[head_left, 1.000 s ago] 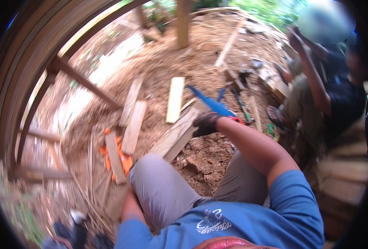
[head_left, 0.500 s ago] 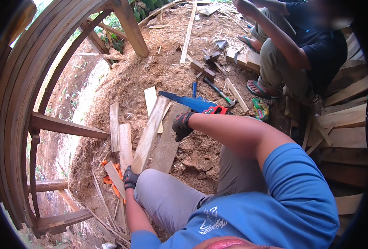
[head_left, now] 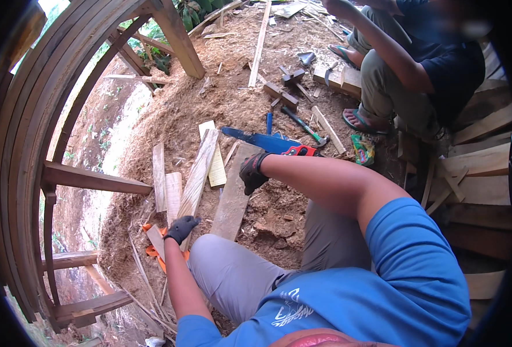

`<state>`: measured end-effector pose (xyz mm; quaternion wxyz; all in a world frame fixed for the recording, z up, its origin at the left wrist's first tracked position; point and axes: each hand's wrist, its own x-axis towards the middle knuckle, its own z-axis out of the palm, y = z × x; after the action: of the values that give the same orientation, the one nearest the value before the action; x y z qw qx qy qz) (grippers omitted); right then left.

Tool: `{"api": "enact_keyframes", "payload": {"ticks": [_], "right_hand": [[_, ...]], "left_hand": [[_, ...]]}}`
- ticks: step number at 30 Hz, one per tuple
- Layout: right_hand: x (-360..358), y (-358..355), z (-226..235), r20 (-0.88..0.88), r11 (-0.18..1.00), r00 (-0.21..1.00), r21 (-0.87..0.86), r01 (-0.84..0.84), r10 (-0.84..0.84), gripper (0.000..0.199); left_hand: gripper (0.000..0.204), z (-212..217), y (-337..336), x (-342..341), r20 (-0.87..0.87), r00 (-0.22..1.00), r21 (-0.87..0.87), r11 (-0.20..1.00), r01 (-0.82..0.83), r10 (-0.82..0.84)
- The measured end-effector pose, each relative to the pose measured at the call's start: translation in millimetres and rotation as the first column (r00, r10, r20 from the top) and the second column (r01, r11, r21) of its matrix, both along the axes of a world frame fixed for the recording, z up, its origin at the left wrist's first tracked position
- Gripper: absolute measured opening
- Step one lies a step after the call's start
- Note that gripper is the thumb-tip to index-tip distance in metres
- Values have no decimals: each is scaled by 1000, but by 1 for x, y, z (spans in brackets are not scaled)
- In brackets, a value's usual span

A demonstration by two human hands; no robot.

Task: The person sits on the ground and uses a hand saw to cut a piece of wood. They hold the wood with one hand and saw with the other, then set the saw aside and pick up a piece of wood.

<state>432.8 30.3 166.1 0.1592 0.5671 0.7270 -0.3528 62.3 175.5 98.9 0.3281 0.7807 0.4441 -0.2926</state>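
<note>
- Head view looks down on a sawdust-strewn dirt floor; the left hand [head_left: 181, 228], in a dark glove, closes its fingers over the near end of a long narrow plank [head_left: 198, 173]; that plank is pale, raw wood, running away from the person at a slight slant.
- the right hand [head_left: 251, 172], also gloved, rests fingers curled and palm down on a wider, greyer board [head_left: 233, 196] just beside the plank; whether it grips the board I cannot tell.
- a blue-bladed handsaw [head_left: 267, 142] with a red handle lies just beyond the right wrist.
- an orange strap [head_left: 152, 250] shows under the left hand.
- another person's sandalled foot [head_left: 361, 120] rests near a hammer [head_left: 305, 126].
</note>
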Motion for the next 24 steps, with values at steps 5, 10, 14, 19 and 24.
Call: {"api": "enact_keyframes", "payload": {"ticks": [5, 10, 14, 19, 24], "right_hand": [[-4, 3, -25, -45, 993, 996, -98, 68, -73, 60], [-9, 14, -17, -40, 993, 993, -48, 105, -107, 62], [18, -8, -6, -63, 997, 997, 58, 47, -43, 61], [40, -9, -13, -85, 995, 992, -30, 92, -95, 55], [45, -1, 17, -156, 995, 983, 14, 102, -99, 58]], "left_hand": [[83, 24, -26, 118, 121, 989, 335, 935, -119, 83], [131, -85, -72, 162, -190, 978, 445, 895, 9, 84], [117, -85, -55, 175, 63, 974, 388, 895, -223, 216], [97, -128, -40, 185, 420, 815, 405, 721, -562, 399], [72, -173, -57, 209, 482, 788, 581, 534, -614, 382]]}}
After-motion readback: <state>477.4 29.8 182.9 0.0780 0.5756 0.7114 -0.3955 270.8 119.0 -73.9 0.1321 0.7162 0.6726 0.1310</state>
